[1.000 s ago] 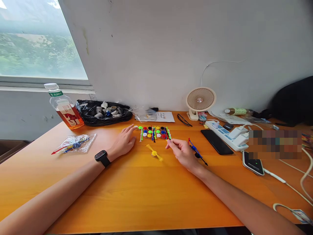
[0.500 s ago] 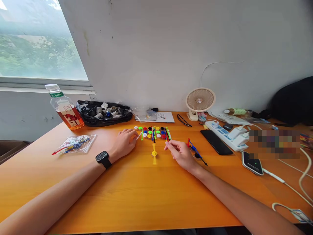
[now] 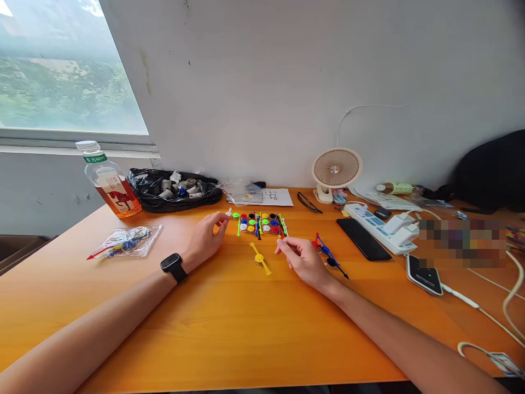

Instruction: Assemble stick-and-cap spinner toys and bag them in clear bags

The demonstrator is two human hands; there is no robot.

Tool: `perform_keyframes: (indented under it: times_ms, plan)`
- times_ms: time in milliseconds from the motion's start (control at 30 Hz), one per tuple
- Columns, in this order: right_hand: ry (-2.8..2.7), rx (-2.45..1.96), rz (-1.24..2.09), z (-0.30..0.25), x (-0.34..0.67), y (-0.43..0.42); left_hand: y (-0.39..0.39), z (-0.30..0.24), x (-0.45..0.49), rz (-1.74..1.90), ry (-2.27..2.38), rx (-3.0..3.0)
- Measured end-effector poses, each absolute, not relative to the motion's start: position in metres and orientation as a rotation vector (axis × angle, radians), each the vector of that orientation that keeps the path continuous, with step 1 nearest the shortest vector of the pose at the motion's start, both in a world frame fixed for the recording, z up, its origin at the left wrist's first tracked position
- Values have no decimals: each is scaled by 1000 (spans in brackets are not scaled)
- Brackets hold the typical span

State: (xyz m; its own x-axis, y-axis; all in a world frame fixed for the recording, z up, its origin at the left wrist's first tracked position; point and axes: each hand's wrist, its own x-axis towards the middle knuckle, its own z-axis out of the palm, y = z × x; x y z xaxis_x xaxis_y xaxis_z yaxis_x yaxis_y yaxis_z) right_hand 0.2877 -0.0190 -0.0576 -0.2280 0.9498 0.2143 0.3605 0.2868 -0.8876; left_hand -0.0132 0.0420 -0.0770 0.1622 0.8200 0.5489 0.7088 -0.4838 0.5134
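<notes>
A row of small coloured caps and thin plastic sticks (image 3: 259, 222) lies on the orange table (image 3: 229, 328). My left hand (image 3: 205, 236), with a black watch on its wrist, sits at the row's left end. Its fingertips pinch a small white piece (image 3: 228, 212). A yellow stick with a round hub (image 3: 260, 258) lies slantwise in front of the row, between my hands. To its right rests my right hand (image 3: 304, 258), thumb and forefinger pressed together with nothing showing between them. Blue, red and black sticks (image 3: 330, 255) lie just right of that hand.
A tea bottle (image 3: 107, 180), a black bag of small parts (image 3: 174, 189) and a clear packet of sticks (image 3: 125, 241) are at the left. A small fan (image 3: 336, 171), glasses, a power strip (image 3: 379, 226), two phones (image 3: 363, 238) and cables are at the right.
The yellow stick has been turning on its hub, from blurred to upright to slanted. My left hand has curled, lifted off the table and taken up the white piece. My right hand has barely moved.
</notes>
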Motion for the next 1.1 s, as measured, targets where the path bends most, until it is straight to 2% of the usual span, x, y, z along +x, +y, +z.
perform_keyframes:
  times_ms: [200, 433, 600, 833, 1100]
  plan:
    - [-1758, -1186, 932, -58, 288, -19, 43, -75, -14, 1450, 1417, 2326]
    - [-1767, -1171, 962, -57, 287, -20, 47, -74, -15, 1497, 1567, 2068]
    - [-1776, -1171, 976, -57, 287, -22, 52, -77, -18, 1411, 1556, 1907]
    - [-1803, -1166, 969, -55, 286, -23, 53, -80, -20, 1184, 1786, 1949]
    - [-1827, -1135, 957, -55, 285, -25, 58, -83, -22, 1227, 1621, 1905]
